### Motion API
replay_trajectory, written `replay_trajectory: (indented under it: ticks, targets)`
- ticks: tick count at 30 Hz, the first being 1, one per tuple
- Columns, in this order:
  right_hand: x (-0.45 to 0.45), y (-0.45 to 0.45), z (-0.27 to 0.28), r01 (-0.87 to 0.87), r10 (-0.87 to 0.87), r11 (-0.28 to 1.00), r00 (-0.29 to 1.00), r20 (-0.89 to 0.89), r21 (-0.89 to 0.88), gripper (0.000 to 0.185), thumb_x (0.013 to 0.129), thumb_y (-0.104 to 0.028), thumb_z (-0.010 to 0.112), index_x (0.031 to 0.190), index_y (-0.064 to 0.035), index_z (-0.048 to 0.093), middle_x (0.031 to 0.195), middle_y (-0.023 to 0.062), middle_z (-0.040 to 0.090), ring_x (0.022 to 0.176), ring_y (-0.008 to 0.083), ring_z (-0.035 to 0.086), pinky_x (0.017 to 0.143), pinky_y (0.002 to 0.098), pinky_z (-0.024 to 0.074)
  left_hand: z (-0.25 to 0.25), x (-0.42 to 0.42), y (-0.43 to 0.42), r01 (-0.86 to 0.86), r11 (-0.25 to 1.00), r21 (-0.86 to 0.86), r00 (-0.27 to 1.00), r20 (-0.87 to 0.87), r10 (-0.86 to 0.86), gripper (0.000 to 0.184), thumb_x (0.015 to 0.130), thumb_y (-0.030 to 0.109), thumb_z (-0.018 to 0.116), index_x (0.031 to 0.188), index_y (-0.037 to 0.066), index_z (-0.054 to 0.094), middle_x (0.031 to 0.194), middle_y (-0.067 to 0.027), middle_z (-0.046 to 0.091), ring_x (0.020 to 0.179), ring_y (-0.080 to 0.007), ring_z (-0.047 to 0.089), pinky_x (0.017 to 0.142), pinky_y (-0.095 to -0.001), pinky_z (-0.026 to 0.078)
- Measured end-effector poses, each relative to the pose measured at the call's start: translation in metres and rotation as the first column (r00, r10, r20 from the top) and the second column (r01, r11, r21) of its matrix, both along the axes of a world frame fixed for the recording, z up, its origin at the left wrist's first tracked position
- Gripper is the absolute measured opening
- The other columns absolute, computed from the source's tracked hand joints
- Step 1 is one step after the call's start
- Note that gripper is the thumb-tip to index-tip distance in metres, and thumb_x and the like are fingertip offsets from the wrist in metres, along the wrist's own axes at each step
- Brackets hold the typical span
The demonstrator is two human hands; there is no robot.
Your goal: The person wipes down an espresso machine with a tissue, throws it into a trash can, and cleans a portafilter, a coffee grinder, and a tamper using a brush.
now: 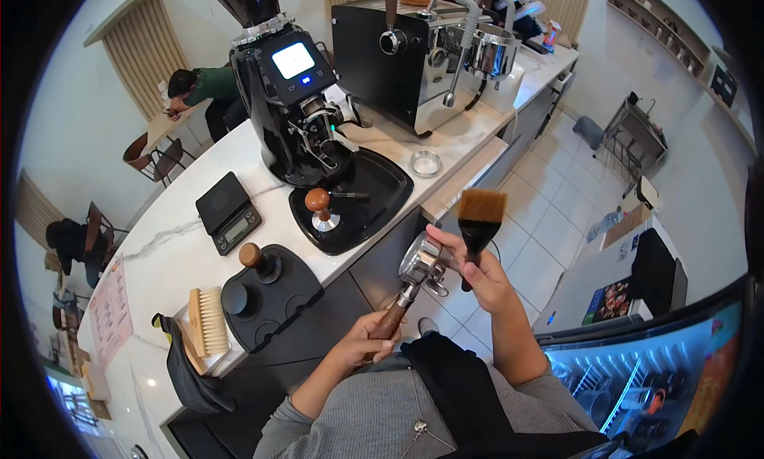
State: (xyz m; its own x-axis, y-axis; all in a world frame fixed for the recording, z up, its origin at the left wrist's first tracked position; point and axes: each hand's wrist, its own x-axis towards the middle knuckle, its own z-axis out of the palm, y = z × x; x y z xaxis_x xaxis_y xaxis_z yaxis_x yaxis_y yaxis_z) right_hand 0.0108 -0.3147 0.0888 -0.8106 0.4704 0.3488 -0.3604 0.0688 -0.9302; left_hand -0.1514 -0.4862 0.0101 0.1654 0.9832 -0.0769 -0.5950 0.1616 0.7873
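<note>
My left hand (pixel 366 338) is closed around the wooden handle of a portafilter (pixel 422 258), which is tilted with its metal head up and away from me. In my right hand (pixel 491 284) is a wide brush (pixel 481 220) with brown bristles pointing up and a black handle. Fingers of that same hand also reach to the side of the portafilter's head, by its spouts. What lies inside the basket cannot be made out. Beyond the hands, a tamper (pixel 318 204) with a wooden knob stands on a black tray (pixel 374 208) below the coffee grinder (pixel 274 101).
An espresso machine (pixel 374 69) stands at the back of the marble counter (pixel 151 260). Left of the hands are a black scale (pixel 228 212), a tamping mat (pixel 274 316) with a second tamper, a wooden bristle brush (pixel 208 322) and a dark cloth (pixel 187 371). A small metal ring (pixel 426 164) lies near the counter's edge.
</note>
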Motion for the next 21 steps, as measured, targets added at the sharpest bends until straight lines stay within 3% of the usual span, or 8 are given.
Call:
replay_trajectory:
  ticks: [6,8,9,12,14,17,19,21]
  targets:
    - [0.014,0.058,-0.008,0.042,-0.032,0.985,0.997,0.065,-0.164,0.035,0.089,-0.040,0.045,0.084,-0.0053,0.040,0.127,0.0258,0.040,0.111,0.0322,0.048,0.091,0.0446,0.0396,-0.018,0.018,0.035,0.030,0.999,0.044,0.917,0.397,-0.044,0.046,0.073,0.012,0.061,0.112,0.001,0.040,0.066,-0.0052,0.043,0.039,-0.0072,0.038,0.037,-0.0186,0.029]
    - [0.018,0.081,-0.017,0.116,-0.104,0.972,0.992,0.069,-0.203,0.030,0.090,-0.036,0.045,0.086,-0.0066,0.041,0.112,0.0223,0.053,0.095,0.0312,0.057,0.087,0.0424,0.0429,-0.026,0.020,0.046,0.087,0.992,0.088,0.786,0.606,-0.123,0.044,0.072,0.010,0.058,0.112,0.002,0.039,0.065,-0.0060,0.042,0.039,-0.0075,0.037,0.036,-0.0190,0.029]
    - [0.021,0.092,-0.026,0.153,-0.140,0.964,0.987,0.075,-0.216,0.028,0.090,-0.033,0.045,0.082,-0.0069,0.041,0.089,0.0158,0.058,0.083,0.0270,0.059,0.082,0.0397,0.0450,-0.028,0.022,0.052,0.073,0.994,0.087,0.787,0.606,-0.110,0.044,0.072,0.010,0.058,0.112,0.002,0.039,0.065,-0.0060,0.042,0.039,-0.0075,0.037,0.036,-0.0190,0.029]
    - [0.026,0.125,-0.048,0.157,-0.156,0.972,0.988,0.023,-0.174,0.032,0.089,-0.030,0.048,0.083,0.0007,0.053,0.073,0.0087,0.059,0.076,0.0210,0.059,0.079,0.0348,0.0448,-0.021,0.027,0.068,0.037,0.992,0.122,0.765,0.635,-0.107,0.042,0.072,0.009,0.056,0.110,0.004,0.040,0.065,-0.0063,0.042,0.039,-0.0077,0.037,0.034,-0.0196,0.030]
    - [0.026,0.140,-0.061,0.195,-0.191,0.974,0.980,0.047,-0.112,0.028,0.089,-0.028,0.048,0.078,-0.0020,0.049,0.070,0.0064,0.055,0.075,0.0196,0.058,0.077,0.0346,0.0457,0.003,0.030,0.077,-0.221,0.971,-0.089,0.942,0.238,0.236,0.040,0.067,0.007,0.061,0.101,0.003,0.040,0.058,-0.0047,0.040,0.038,-0.0093,0.038,0.034,-0.0216,0.032]
    - [0.019,0.155,-0.067,0.275,-0.275,0.961,0.953,0.130,0.019,0.023,0.088,-0.021,0.051,0.073,-0.0040,0.047,0.066,0.0032,0.051,0.073,0.0168,0.056,0.073,0.0325,0.0464,-0.003,0.025,0.087,-0.344,0.938,-0.039,0.938,-0.070,0.341,0.038,0.067,0.004,0.061,0.098,0.003,0.040,0.060,-0.0062,0.044,0.038,-0.0104,0.040,0.036,-0.0226,0.034]
    - [0.005,0.161,-0.070,0.297,-0.292,0.955,0.925,0.244,0.017,0.012,0.084,-0.009,0.056,0.075,-0.0020,0.051,0.072,0.0036,0.055,0.072,0.0131,0.055,0.069,0.0280,0.0458,-0.009,0.027,0.087,-0.399,0.917,-0.033,0.916,-0.072,0.396,0.038,0.067,0.003,0.061,0.098,0.003,0.040,0.061,-0.0067,0.045,0.039,-0.0107,0.041,0.037,-0.0228,0.035]
    - [-0.011,0.173,-0.078,0.267,-0.396,0.875,0.875,0.279,0.403,0.016,0.078,-0.007,0.060,0.091,0.0012,0.055,0.087,0.0103,0.055,0.074,0.0183,0.056,0.066,0.0280,0.0449,-0.012,0.032,0.088,-0.451,0.892,-0.032,0.891,-0.074,0.448,0.038,0.068,0.002,0.062,0.099,0.003,0.040,0.063,-0.0072,0.046,0.040,-0.0110,0.041,0.037,-0.0230,0.036]
